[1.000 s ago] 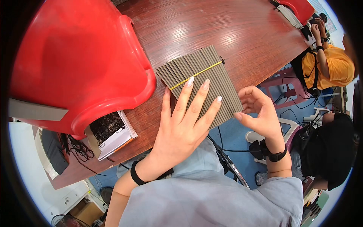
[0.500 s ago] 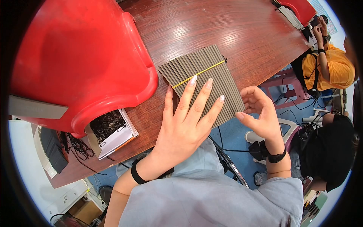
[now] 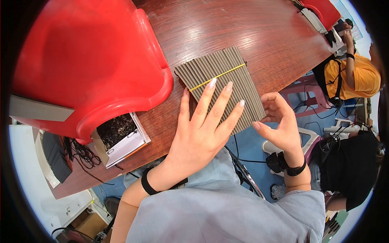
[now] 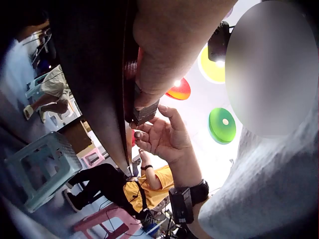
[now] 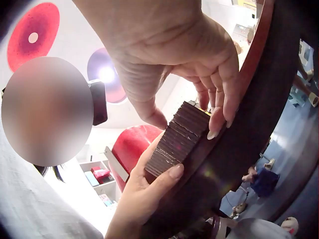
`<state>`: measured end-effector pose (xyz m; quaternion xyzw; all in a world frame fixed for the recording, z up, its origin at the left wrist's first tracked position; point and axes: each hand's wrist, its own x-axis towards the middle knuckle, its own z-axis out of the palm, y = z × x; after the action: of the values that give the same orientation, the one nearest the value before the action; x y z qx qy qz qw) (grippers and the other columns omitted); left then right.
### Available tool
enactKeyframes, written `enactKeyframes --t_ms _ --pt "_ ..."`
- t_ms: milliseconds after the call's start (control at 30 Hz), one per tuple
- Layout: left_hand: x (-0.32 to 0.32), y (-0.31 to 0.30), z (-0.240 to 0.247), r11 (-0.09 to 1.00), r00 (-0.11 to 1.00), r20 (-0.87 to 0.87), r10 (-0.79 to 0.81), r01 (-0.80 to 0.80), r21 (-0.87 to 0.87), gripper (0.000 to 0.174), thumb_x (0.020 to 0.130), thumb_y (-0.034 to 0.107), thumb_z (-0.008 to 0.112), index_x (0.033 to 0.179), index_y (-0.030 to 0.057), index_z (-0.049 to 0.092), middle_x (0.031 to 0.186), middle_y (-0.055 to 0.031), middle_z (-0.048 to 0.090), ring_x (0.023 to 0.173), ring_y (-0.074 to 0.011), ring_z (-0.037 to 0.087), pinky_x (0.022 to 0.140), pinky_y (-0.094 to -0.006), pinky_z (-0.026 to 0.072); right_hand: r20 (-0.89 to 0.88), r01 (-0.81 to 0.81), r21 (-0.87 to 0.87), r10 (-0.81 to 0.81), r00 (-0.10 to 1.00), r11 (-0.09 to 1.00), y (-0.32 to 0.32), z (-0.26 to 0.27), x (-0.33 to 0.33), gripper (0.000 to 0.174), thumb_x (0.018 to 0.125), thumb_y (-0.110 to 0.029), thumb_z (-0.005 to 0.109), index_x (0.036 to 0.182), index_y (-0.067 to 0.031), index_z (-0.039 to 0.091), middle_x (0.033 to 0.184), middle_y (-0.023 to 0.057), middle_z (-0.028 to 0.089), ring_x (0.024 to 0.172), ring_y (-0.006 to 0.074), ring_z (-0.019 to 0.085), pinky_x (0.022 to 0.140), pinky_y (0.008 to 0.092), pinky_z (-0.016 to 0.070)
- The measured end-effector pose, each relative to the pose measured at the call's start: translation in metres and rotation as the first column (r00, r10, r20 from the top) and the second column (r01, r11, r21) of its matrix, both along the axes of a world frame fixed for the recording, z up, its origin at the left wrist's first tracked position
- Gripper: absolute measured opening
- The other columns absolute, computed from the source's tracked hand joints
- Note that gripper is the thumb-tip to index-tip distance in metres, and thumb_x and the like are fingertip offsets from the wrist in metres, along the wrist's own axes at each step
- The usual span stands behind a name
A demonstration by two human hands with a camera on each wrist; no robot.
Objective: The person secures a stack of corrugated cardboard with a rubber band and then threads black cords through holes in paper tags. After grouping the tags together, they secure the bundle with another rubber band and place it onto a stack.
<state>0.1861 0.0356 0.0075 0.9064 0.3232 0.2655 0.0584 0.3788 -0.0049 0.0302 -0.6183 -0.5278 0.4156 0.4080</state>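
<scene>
At one o'clock by the table point(image 3: 275, 48) edge, banded strips point(image 3: 214, 65) lie under the wide-spread left hand point(image 3: 200, 131), right hand point(image 3: 282, 120) loosely cupped at their four-o'clock corner; apparently squaring, next calling for even pressure.

Here's the bundle point(image 3: 242, 86), grey-brown strips packed side by side, lying flat under the spread left fingers point(image 3: 219, 106); a yellow band point(image 3: 231, 71) slants across at the index fingertip, one edge near the right thumb point(image 3: 262, 128).
</scene>
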Motion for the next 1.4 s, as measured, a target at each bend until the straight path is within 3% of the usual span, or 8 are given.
enactKeyframes --t_ms 200,267,300,367,1400 --pt "0.000 0.000 0.001 1.000 1.000 -0.009 0.001 -0.001 0.006 0.063 0.056 0.016 0.070 0.116 0.0150 0.051 0.131 -0.0140 0.036 0.122 -0.0359 0.031 0.092 -0.0547 0.0285 0.024 0.009 0.003 -0.009 1.000 1.000 -0.001 0.001 -0.004 0.043 0.063 -0.007 0.070 0.098 0.0009 0.046 0.086 0.0096 0.058 0.074 0.0122 0.058 0.068 0.0242 0.0496" --pt "0.000 0.000 0.001 0.999 1.000 -0.012 0.022 -0.022 0.032 0.039 0.074 0.022 0.054 0.113 0.0141 0.053 0.128 -0.0118 0.040 0.121 -0.0317 0.034 0.094 -0.0540 0.0283 0.035 0.016 0.007 -0.016 0.999 1.000 -0.002 -0.001 -0.004 0.043 0.063 -0.007 0.070 0.098 0.0009 0.046 0.087 0.0097 0.057 0.075 0.0123 0.058 0.068 0.0241 0.0496" --pt "0.000 0.000 0.001 0.999 1.000 -0.011 0.023 -0.022 0.031 0.039 0.074 0.022 0.054 0.113 0.0141 0.053 0.128 -0.0118 0.040 0.121 -0.0317 0.034 0.094 -0.0540 0.0283 0.020 0.017 0.015 -0.017 1.000 1.000 -0.002 -0.002 -0.004 0.043 0.063 -0.007 0.070 0.098 0.0008 0.046 0.087 0.0098 0.057 0.076 0.0124 0.058 0.068 0.0241 0.0495" --pt "0.000 0.000 -0.001 1.000 1.000 -0.007 0.005 -0.005 0.028 0.063 0.056 0.016 0.070 0.116 0.0157 0.051 0.131 -0.0139 0.037 0.122 -0.0354 0.031 0.092 -0.0548 0.0289 0.004 0.016 0.023 -0.016 1.000 1.000 -0.002 -0.002 -0.004 0.044 0.062 -0.007 0.070 0.098 0.0006 0.046 0.088 0.0099 0.057 0.076 0.0125 0.058 0.068 0.0240 0.0495" --pt "0.002 0.002 -0.003 0.999 1.000 0.000 0.010 -0.010 0.052 0.062 0.056 0.016 0.070 0.115 0.0161 0.051 0.130 -0.0128 0.038 0.121 -0.0345 0.033 0.091 -0.0541 0.0301 0.053 0.052 0.034 -0.054 0.997 0.998 -0.003 -0.001 -0.012 0.049 0.060 -0.010 0.072 0.099 0.0006 0.044 0.088 0.0090 0.056 0.078 0.0136 0.058 0.068 0.0240 0.0479"
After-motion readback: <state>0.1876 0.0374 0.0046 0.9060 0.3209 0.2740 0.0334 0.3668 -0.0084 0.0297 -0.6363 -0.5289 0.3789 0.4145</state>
